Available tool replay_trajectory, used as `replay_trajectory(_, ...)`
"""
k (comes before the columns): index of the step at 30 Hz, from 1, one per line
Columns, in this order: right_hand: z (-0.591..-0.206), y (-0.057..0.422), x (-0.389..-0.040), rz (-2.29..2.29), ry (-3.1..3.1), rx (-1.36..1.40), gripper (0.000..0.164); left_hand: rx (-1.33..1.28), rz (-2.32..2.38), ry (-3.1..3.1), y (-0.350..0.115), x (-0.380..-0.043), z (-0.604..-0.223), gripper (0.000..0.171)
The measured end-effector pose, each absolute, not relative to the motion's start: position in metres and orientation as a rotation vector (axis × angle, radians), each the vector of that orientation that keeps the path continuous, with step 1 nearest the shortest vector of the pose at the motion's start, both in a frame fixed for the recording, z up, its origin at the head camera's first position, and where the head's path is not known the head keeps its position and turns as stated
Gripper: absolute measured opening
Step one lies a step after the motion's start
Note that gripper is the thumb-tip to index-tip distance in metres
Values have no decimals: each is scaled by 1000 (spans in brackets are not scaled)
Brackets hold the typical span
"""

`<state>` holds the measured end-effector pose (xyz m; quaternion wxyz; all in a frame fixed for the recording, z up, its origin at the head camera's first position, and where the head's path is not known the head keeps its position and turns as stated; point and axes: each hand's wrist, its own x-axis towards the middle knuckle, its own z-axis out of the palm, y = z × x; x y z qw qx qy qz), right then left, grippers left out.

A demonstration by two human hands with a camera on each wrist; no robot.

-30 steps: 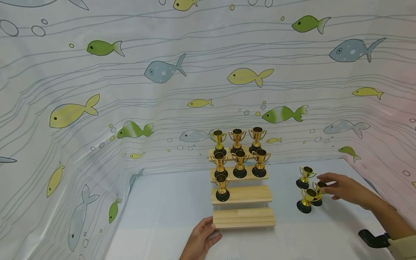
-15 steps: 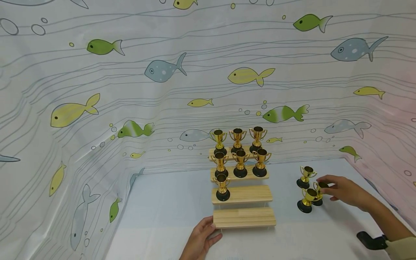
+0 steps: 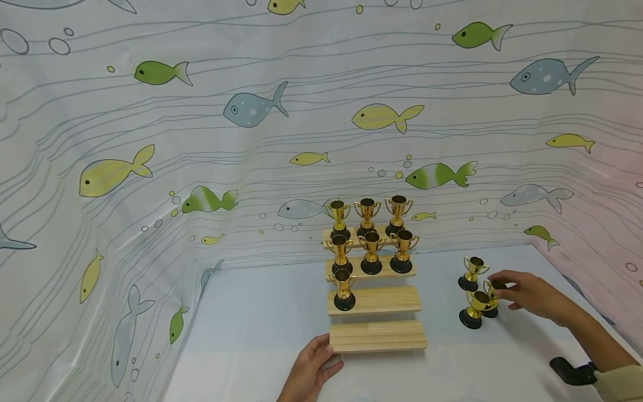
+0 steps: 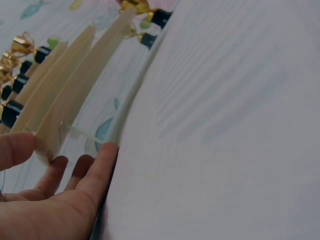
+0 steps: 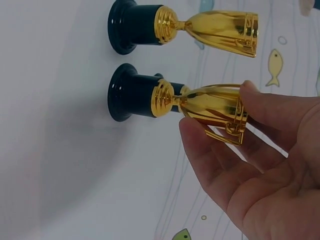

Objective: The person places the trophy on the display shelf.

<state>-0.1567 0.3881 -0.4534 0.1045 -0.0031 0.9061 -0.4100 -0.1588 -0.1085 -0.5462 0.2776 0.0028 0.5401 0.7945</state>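
My right hand [image 3: 533, 297] holds a small gold trophy [image 5: 212, 106] by its two-handled cup, thumb on one side and fingers on the other. Its black round base stands upright on the table. Two more such trophies are close by, a front trophy [image 3: 473, 310] and a back trophy [image 3: 472, 273]. At the near left corner of a stepped wooden display rack [image 3: 377, 337], my left hand [image 3: 312, 365] grips the lowest board, thumb above and fingertips beneath in the left wrist view. Three trophies stand on each of the two upper steps; one trophy [image 3: 344, 290] is at the third step's left end.
A white table [image 3: 251, 318] carries the rack and loose trophies. Behind and beside it hangs a cloth [image 3: 321, 134] printed with fish. A black strap-like piece [image 3: 572, 371] sits at the right sleeve.
Hardly anything differs. The right hand stays on the same trophy and the left hand on the rack; the view shifts only slightly.
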Motion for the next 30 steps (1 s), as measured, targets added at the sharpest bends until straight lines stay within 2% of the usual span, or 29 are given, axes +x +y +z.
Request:
replay_trajectory(16,-447,395,-158,-1169,2687,0,51,-6,2116,1422,-110,-159,-544,60)
replay_trajectory(30,-406,392,-153,-985,2803,-45,50,54,2129,1440,-110,-159,-545,56)
